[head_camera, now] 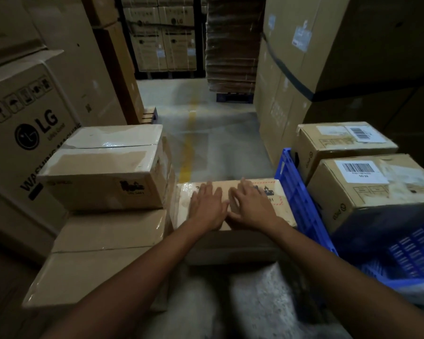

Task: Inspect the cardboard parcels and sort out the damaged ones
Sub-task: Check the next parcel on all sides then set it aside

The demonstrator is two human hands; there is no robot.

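Pressing my left hand (207, 207) and right hand (253, 207) flat on the parcel (283, 211) just beside the blue crate (294, 192), fingers (208, 189) straight, I gripped nothing. It seemed stiff and slippery, best held by its sides.

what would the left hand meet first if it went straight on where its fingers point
Nothing close, it seems: the left hand lies flat on the middle parcel, and beyond its far edge only bare floor shows.

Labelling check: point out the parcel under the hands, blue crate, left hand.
parcel (184, 203): head view, top face, left corner
blue crate (296, 192): head view, near wall
left hand (207, 206): head view, back of hand
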